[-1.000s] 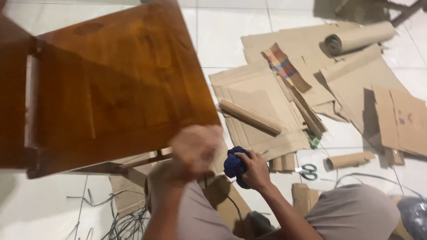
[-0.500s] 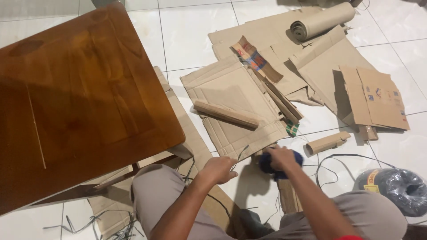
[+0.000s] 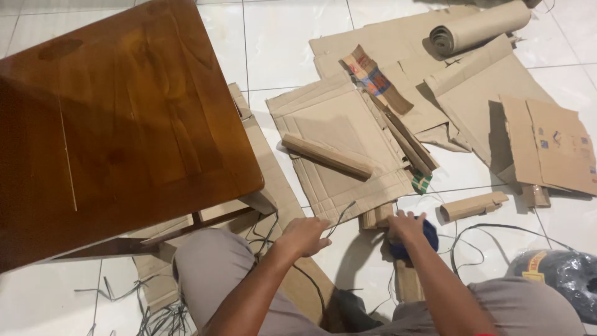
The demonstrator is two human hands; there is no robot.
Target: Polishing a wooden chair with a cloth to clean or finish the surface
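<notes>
Two hands work low in the view, above a white tiled floor [image 3: 286,37]. The left hand [image 3: 303,236] is closed in a pinch on one thin dark strap [image 3: 339,214], which rises toward 1 o'clock from the fingers and crosses the edge of the nearest cardboard sheet [image 3: 339,140]. The right hand [image 3: 407,225] is clamped over one dark blue cloth bundle [image 3: 423,239], pressing it onto the floor; the bundle shows at 3 and 5 o'clock of the hand, just beside a small stack of folded cardboard strips [image 3: 376,218] at its 10 o'clock.

One brown wooden counter [image 3: 118,124] fills the 9 to 11 o'clock part of the view, tilted, with flattened cardboard under its near corner. From 12 to 3 o'clock lie several overlapping flat cardboard pieces; their exact number cannot be told. On and around them: one long folded cardboard bar [image 3: 326,155], one big roll of brown paper [image 3: 479,28] at 1 o'clock, and one short cardboard tube [image 3: 474,205] at 3 o'clock of the right hand. One dark plastic-wrapped spool [image 3: 559,280] sits at 4 o'clock. Loose dark strap offcuts [image 3: 161,314] are scattered at 7 o'clock.
</notes>
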